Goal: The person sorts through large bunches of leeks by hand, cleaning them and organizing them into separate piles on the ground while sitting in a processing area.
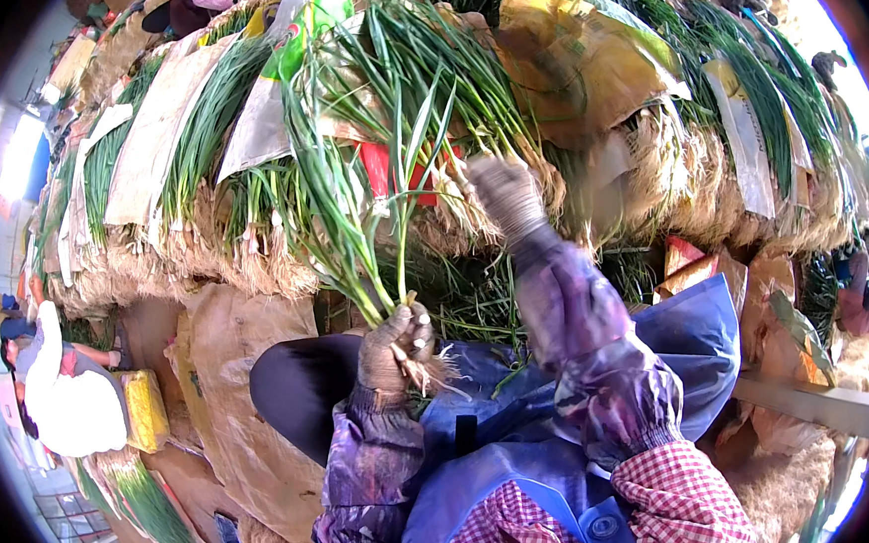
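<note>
My left hand (397, 349), in a soiled glove, is closed around the lower stalks of a small bunch of green onions (349, 231). Their long leaves fan up and away from me, and pale roots (434, 369) poke out below the fist. My right hand (507, 194), also gloved, reaches forward to the white root ends of loose green onions (436, 78) heaped on the pile. It is slightly blurred and its fingertips are partly hidden against the stalks, so its grip is unclear. Under that heap shows a red piece of material (375, 168).
Rows of bundled green onions (209, 128) with matted roots line the far side, partly covered by sacks (578, 66). Loose leaves (468, 298) lie before my blue apron (531, 486). A brown sheet (248, 390) spreads at left. Another person in white (74, 389) sits farther left.
</note>
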The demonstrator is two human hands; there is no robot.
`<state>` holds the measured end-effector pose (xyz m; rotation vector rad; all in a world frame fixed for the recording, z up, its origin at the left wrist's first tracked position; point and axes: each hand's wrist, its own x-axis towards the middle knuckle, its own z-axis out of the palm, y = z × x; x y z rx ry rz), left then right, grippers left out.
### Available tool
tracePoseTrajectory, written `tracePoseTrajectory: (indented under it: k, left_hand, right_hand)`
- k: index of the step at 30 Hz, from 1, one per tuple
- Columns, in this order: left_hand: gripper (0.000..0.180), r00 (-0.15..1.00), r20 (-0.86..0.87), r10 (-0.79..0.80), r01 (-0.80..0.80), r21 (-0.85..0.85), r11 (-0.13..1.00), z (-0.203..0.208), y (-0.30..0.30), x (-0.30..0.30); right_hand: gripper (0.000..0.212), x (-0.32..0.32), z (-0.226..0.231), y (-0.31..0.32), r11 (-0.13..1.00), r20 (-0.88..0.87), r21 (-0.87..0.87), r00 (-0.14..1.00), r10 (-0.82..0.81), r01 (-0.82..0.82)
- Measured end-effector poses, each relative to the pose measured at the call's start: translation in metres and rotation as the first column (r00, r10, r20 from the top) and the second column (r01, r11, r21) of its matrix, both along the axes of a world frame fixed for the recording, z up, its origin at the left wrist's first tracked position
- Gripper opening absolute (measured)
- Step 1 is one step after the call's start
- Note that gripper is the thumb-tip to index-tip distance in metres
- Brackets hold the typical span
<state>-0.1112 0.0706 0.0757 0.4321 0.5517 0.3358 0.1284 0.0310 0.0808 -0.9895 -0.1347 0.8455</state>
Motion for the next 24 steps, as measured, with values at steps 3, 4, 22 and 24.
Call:
tracePoseTrajectory:
  k: [3,4,22,24]
  left_hand:
    - [0.047,0.982,0.187,-0.039,0.035,0.024,0.999,-0.002,0.006,0.003]
    - [0.048,0.967,0.25,-0.048,0.03,0.077,0.997,0.002,0.01,0.002]
    - [0.022,0.974,-0.188,0.127,-0.068,0.292,0.954,-0.026,0.015,0.076]
    - [0.02,0.986,-0.074,0.148,-0.13,0.205,0.97,-0.043,0.013,0.07]
  right_hand:
    - [0.018,0.06,-0.018,-0.049,0.918,0.419,-0.386,0.869,0.265,-0.094]
    - [0.02,0.051,-0.017,-0.038,0.786,0.48,-0.589,0.702,0.526,-0.186]
    - [0.03,-0.046,0.027,-0.033,0.575,0.498,-0.758,-0.296,0.815,0.307]
    - [0.038,-0.019,0.015,-0.055,0.771,0.791,-0.555,0.088,0.605,-0.312]
